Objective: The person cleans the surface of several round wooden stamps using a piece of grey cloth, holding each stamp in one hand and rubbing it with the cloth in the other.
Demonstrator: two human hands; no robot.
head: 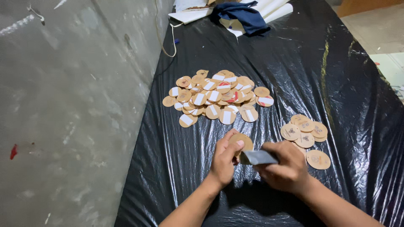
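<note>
While the left hand (224, 162) pinches a round brown card disc (242, 141) by its rim, thumb on the near face and fingers (229, 136) curled behind, the right hand (285, 168) is closed around a flat grey tool or strip (257, 157) whose tip meets the disc's lower edge. Both sets of fingers are closed on what they hold.

That disc looks light, thin and fairly stiff, though it would probably crease if bent; an edge pinch, as here, seems the safest hold, leaving the face free.

Beyond the fingertips, farther up the desk (273, 63), lies a loose heap of like discs (216, 97), many bearing a white strip, a few with red. Just right of the right-hand fingers sits a smaller cluster of plain printed discs (306, 132), overlapping, with one disc (318, 159) apart.

No container is in view; the discs lie straight on the black plastic sheet. At the far end lie a blue cloth (244, 14) and white papers (191, 14).
</note>
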